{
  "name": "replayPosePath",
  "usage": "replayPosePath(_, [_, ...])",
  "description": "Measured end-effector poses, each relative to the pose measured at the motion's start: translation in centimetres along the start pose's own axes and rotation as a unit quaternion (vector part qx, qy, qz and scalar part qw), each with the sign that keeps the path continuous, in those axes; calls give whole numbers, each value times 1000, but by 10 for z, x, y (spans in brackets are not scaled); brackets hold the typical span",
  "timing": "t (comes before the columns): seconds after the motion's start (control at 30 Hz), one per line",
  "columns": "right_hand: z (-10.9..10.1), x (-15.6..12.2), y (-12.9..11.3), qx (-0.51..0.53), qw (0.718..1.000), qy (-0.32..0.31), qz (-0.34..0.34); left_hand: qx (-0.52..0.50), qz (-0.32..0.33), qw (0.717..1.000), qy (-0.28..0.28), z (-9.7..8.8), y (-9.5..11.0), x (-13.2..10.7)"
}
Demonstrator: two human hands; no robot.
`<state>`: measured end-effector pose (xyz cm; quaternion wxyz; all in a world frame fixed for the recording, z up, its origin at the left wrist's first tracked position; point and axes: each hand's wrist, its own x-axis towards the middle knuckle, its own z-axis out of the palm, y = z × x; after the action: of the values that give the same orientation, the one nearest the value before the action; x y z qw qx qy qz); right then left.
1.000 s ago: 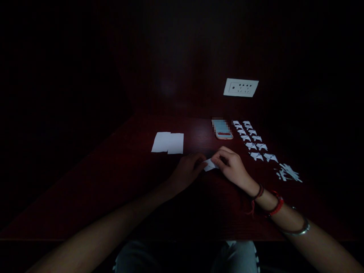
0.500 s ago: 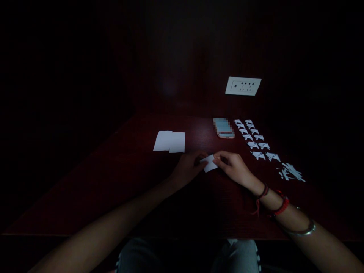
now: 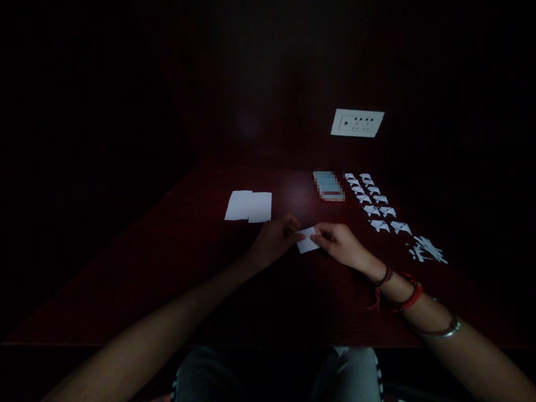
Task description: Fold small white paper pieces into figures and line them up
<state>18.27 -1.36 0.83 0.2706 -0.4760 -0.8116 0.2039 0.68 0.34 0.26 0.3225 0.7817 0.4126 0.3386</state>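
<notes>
A small white slip of paper [image 3: 307,241] lies low over the dark red table [image 3: 176,262], pinched from both sides. My left hand [image 3: 274,241] grips its left edge with curled fingers. My right hand [image 3: 341,244] pinches its right edge; bracelets and a bangle show on that wrist. The slip looks flat and roughly rectangular.
Two overlapping white sheets [image 3: 248,206] lie to the left of my hands. A phone [image 3: 329,186] rests behind them. Two rows of several small folded paper pieces [image 3: 374,202] run along the right, with a heap of paper scraps [image 3: 427,249] nearer. A wall socket [image 3: 357,123] is behind.
The slip has been opened from a crumpled, folded shape into a flatter rectangle between my fingers. Both hands shifted slightly; the view moved a little.
</notes>
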Motion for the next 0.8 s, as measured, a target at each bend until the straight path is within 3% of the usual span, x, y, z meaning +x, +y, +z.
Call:
replayPosePath(0.2, [4, 1, 9, 34, 999, 2, 15, -54, -22, 998, -37, -3, -11, 4])
replayPosePath(0.33, [7, 1, 12, 64, 998, 13, 6, -18, -18, 998, -53, -3, -14, 4])
replayPosePath(0.43, [11, 2, 12, 31, 999, 16, -17, 11, -9, 997, -70, -1, -14, 3])
replayPosePath(0.57, [16, 5, 15, -10, 999, 27, -30, 102, 52, 992, -60, 4, -15, 1])
replayPosePath(0.67, [19, 5, 18, -24, 997, 60, -37, 203, 122, 971, -43, 6, -15, 1])
replayPosePath(0.8, [16, 1, 19, -82, 990, 34, -112, 278, 164, 942, -88, 5, -15, -2])
